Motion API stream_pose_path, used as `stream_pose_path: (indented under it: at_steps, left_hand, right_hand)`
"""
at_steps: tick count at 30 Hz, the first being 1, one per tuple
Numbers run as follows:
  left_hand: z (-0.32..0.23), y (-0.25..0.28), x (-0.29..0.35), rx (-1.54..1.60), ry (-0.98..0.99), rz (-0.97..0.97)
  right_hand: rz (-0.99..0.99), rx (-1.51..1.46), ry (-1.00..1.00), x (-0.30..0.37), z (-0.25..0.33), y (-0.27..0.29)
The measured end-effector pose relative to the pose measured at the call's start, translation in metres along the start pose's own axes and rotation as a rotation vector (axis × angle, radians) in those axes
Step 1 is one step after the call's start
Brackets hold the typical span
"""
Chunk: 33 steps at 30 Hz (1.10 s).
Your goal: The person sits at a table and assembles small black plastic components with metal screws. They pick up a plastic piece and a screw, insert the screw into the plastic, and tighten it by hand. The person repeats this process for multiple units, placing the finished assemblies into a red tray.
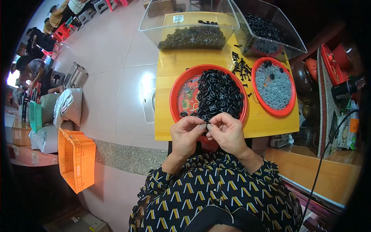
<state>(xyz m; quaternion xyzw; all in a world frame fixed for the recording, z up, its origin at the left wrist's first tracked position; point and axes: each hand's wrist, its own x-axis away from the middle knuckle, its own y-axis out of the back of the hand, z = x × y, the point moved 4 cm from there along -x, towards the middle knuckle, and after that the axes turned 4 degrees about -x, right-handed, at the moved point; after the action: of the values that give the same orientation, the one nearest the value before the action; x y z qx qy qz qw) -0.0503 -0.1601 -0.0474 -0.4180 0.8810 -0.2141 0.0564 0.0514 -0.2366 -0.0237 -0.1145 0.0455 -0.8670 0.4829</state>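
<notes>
Over the near rim of a round red tray (174, 83), my two hands meet with fingertips almost touching. My left hand (184, 136) is closed in a pinch, and so is my right hand (228, 135). Something tiny and dark shows between the fingertips, mostly hidden by them. Inside the tray lies a heap of black oval plastic pieces with holes (220, 92), piled toward the right side. To the right, a second red tray (292, 101) holds many small silvery screws (273, 91), with a few black pieces among them.
The yellow table (164, 116) also bears loose black pegs (242, 67) and two clear bins, a left bin (150, 29) and a right bin (295, 42), full of black parts. An orange crate (77, 158) and white sacks (69, 106) stand left. Several people sit far left. A black cable (322, 154) hangs right.
</notes>
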Motion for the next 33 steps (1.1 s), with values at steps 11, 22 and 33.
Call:
stream_pose_path:
  at_steps: [11, 22, 33]
  left_hand:
    - [-0.013, 0.004, -0.011, -0.167, -0.014, -0.060]
    - [-0.029, 0.025, -0.041, -1.691, -0.509, 0.159]
    - [-0.023, 0.024, -0.039, -1.149, -0.385, 0.200]
  right_hand:
    - [-0.013, -0.108, -0.003, -0.008, 0.000, 0.023]
    - [0.034, -0.117, -0.063, -0.005, -0.007, 0.037]
    - [0.090, -0.137, -0.101, -0.006, -0.011, 0.032]
